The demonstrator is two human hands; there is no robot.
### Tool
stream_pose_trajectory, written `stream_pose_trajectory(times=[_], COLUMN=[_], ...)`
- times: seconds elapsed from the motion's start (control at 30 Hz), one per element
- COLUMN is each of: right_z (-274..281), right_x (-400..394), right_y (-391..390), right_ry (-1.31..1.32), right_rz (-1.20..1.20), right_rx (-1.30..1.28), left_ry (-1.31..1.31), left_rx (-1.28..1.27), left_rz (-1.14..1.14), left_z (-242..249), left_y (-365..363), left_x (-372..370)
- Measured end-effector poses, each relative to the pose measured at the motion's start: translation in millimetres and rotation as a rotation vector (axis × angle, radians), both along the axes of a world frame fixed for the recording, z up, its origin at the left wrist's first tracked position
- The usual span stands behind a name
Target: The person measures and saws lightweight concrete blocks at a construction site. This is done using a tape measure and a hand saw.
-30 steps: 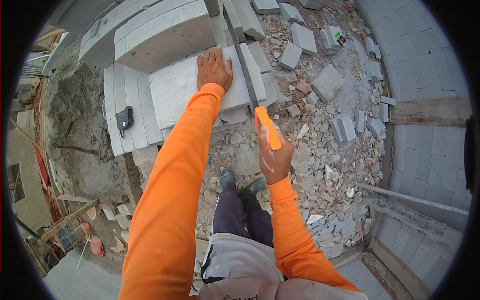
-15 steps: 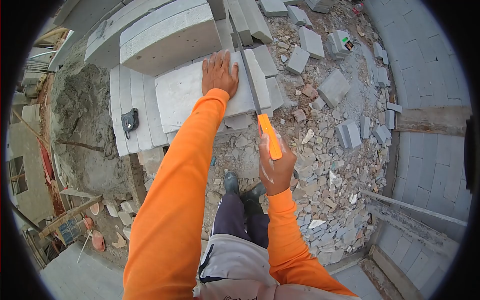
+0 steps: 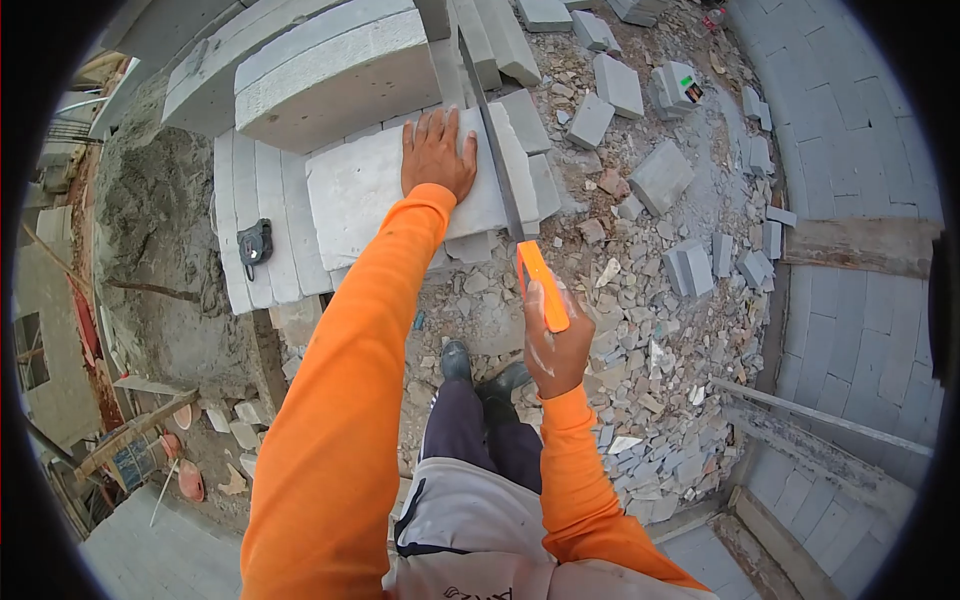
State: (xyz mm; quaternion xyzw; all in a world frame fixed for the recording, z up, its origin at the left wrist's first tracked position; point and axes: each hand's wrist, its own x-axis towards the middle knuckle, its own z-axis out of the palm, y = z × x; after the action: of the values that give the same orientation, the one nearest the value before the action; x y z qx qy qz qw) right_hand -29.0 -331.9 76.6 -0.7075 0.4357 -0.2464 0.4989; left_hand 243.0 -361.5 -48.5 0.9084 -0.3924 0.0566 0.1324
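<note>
My left hand (image 3: 438, 152) lies flat on a white block (image 3: 350, 195), its fingers apart and pointing away from me. My right hand (image 3: 558, 340) is wrapped round the orange handle of a handsaw (image 3: 500, 168). The saw's long blade runs away from me across the right part of the block, with a narrow piece of block (image 3: 517, 160) on its right side. How deep the blade sits cannot be made out. A black tape measure (image 3: 255, 246) rests on the row of blocks (image 3: 270, 200) to the left.
A large block (image 3: 340, 85) stands behind my left hand. Wet mortar (image 3: 150, 240) is heaped at the left. Rubble (image 3: 640, 370) and loose blocks (image 3: 662, 177) cover the ground at the right, beside a block wall (image 3: 850, 130). My boots (image 3: 456, 362) stand below the block.
My right hand has pulled the saw slightly back toward my body. My left hand stays on the block. The whole view has shifted a little.
</note>
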Motion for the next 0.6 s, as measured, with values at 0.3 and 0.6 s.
stream_pose_trajectory(times=[0.3,0.6], right_z=[-13,-21], right_x=[-31,-108], right_y=[25,70], right_ry=[0.052,0.160], right_rz=[-0.005,-0.010], right_rx=[-0.063,-0.065], left_ry=[-0.002,0.005], left_rx=[-0.008,-0.025], left_rz=[0.002,-0.004], left_z=[7,4], left_y=[-5,-5], left_x=[8,10])
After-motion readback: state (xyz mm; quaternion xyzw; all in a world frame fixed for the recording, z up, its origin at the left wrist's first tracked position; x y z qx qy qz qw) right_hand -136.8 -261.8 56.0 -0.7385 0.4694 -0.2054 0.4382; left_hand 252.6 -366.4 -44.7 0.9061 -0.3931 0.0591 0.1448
